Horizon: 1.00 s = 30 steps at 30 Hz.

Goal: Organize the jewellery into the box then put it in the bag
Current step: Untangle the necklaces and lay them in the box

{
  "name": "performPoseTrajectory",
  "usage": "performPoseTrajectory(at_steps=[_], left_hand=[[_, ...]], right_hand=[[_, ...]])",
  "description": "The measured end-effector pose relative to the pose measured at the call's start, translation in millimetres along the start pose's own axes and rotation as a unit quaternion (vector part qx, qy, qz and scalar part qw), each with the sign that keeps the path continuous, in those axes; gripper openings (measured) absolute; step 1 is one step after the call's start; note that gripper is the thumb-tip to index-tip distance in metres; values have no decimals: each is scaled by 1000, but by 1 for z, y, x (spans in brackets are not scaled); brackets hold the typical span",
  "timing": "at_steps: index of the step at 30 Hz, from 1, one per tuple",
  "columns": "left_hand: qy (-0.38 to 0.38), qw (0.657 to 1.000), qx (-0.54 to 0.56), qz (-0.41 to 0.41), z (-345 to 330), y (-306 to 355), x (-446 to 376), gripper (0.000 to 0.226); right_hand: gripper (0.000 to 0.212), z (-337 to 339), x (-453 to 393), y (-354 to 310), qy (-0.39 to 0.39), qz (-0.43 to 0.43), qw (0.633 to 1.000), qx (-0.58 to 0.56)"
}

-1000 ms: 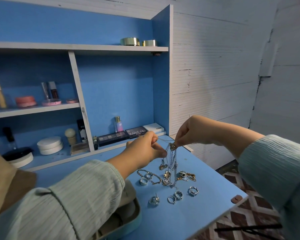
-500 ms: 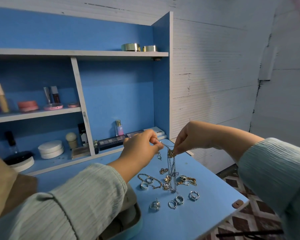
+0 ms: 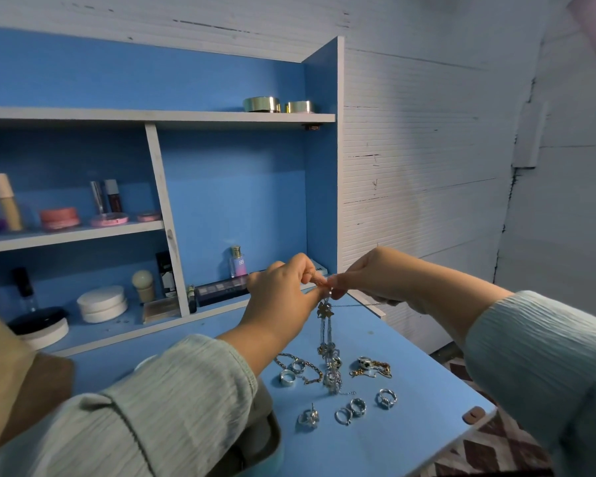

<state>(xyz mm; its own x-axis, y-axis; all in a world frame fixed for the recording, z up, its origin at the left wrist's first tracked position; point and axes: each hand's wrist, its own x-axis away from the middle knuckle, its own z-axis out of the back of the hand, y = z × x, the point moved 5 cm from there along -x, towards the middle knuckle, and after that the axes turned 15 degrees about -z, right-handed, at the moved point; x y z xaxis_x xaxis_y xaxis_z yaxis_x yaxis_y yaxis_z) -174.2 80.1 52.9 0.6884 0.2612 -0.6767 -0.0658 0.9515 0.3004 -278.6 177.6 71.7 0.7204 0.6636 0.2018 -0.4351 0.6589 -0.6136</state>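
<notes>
Above the desk's right edge, left hand and right hand pinch a necklace.

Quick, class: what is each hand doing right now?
Left hand: pinching the top of the necklace chain.
Right hand: pinching the same chain.

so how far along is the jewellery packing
Early on. Nothing visibly packed yet: what shows of the box by the left sleeve is mostly hidden. In hand: the left hand and right hand pinch a chain necklace above the table, its lower end among the pile. Left: the rings and bracelets lie loose; no bag in view.
</notes>
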Motion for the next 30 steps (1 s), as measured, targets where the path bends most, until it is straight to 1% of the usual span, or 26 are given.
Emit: performPoseTrajectory(at_steps=[2,4,6,10,13,15,17,18,21,25,26,28,30], left_hand=[[3,1000,-16,-10,-1,-1,0,23],[-2,999,-25,-24,-2,0,1,23],[-11,999,-29,-29,-4,1,1,30],[-30,999,-32,-31,-5,2,0,35],[-55,998,-35,-12,-6,-2,-2,28],[-77,996,-33,5,-9,-7,-2,26],[-91,995,-26,21,-11,-11,-1,20],[-96,994,-22,35,-11,-14,1,19],[-104,991,12,84,-11,-19,3,25],[-90,990,-3,107,-10,-22,2,36],[-85,990,6,111,-11,-23,2,38],[-78,989,45,117,-15,-23,2,39],[-81,988,67,113,-19,-24,1,35]], right_hand=[[41,-2,0,-1,5,-7,1000,-2],[43,-2,0,-1,10,-10,1000,-3],[41,-4,-1,-1,10,-14,1000,-4],[40,-9,-5,2,-12,-36,999,-25],[29,-10,-8,3,-10,-36,999,-32],[21,-7,-10,5,-3,-24,998,-62],[18,-2,-13,6,-4,-8,995,-100],[19,1,-13,7,-13,-1,994,-104],[24,4,-11,8,-52,9,996,-77],[32,4,-8,6,-93,-7,995,-29],[30,2,-7,5,-107,-14,994,-22],[20,0,-5,3,-138,-21,990,-10],[13,-1,-1,2,-167,-17,986,5]])
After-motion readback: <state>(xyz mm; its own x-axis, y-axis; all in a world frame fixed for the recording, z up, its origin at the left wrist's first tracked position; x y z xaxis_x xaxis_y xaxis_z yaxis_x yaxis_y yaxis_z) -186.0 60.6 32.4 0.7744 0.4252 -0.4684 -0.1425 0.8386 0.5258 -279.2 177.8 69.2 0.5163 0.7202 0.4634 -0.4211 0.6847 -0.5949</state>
